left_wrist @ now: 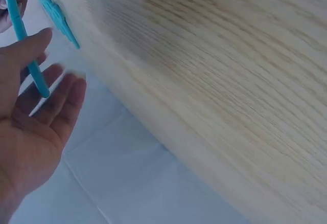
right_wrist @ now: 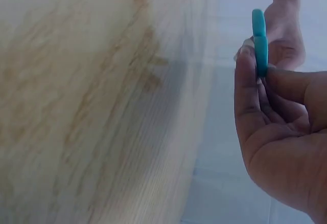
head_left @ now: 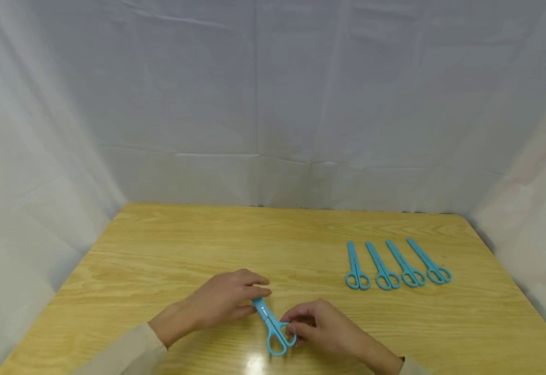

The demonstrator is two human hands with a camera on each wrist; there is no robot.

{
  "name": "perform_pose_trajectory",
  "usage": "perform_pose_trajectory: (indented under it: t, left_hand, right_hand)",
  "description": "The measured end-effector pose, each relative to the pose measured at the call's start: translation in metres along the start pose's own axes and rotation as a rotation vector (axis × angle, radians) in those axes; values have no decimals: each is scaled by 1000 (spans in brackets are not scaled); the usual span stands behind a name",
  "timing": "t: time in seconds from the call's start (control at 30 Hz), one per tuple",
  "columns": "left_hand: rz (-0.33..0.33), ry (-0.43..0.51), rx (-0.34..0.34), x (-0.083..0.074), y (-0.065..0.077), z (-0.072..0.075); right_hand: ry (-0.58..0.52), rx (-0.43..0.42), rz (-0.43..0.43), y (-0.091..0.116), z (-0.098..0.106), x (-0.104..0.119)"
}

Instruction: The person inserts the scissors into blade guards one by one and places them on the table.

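A pair of light blue scissors (head_left: 268, 320), with a small white marking along it, is held above the table in front of me. My right hand (head_left: 326, 328) pinches one finger loop between thumb and fingers. In the right wrist view the thumb and index finger (right_wrist: 245, 91) meet at the handle, seen edge-on. Around the blade end, my left hand (head_left: 228, 299) has its fingers loosely extended. The left wrist view shows the blue blade end (left_wrist: 38, 78) passing between the thumb and the spread fingers (left_wrist: 69, 98).
Several matching blue scissors (head_left: 380, 263) lie side by side on the right of the wooden table (head_left: 183, 234), handles toward me. White sheeting (head_left: 291, 104) hangs behind the table and along both sides.
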State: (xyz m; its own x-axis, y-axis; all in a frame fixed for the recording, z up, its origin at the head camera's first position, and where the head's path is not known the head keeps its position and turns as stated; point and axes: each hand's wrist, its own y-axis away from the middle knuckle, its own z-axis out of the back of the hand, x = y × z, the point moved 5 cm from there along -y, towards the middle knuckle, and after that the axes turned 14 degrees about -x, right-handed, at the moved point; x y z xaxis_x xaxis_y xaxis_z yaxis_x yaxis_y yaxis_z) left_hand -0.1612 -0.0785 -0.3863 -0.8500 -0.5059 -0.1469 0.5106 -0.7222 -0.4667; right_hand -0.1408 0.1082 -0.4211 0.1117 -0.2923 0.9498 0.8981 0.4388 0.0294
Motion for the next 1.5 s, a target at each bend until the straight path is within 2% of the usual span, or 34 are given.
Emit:
perform_pose_trajectory:
  t: [0.07, 0.17, 0.3, 0.4, 0.53, 0.67, 0.8, 0.9, 1.0, 1.13, 1.27, 1.5]
  left_hand:
    - [-1, 28, 68, -3, -2, -1]
    - [47, 101, 155, -7, -3, -3]
    - [58, 126, 184, -15, -4, -4]
    - [45, 98, 166, -20, -4, -5]
    - [63, 94, 131, -25, 0, -7]
    - [130, 115, 55, -24, 5, -6]
    - [184, 115, -28, -22, 10, -4]
    - [195, 83, -62, -22, 12, -3]
    - [213, 67, -64, -23, 14, -3]
    - [252, 86, -49, -24, 18, -3]
    - [241, 78, -56, -27, 20, -5]
    - [214, 53, -70, -32, 24, -11]
  right_hand:
    - [6, 35, 16, 1, -1, 1]
    - [11, 71, 32, 3, -1, 3]
    - [35, 110, 57, 5, 3, 5]
    - [52, 131, 68, 4, 6, 5]
    - [89, 131, 79, 3, 11, 3]
    - [196, 45, 83, 4, 18, 5]
    - [473, -70, 187, 12, 20, 19]
    - [716, -98, 314, 19, 14, 32]
    - [845, -83, 414, 23, 5, 39]
    - [875, -34, 481, 23, -2, 40]
    - [890, -6, 530, 21, -6, 40]
    - [999, 51, 599, 13, -12, 38]
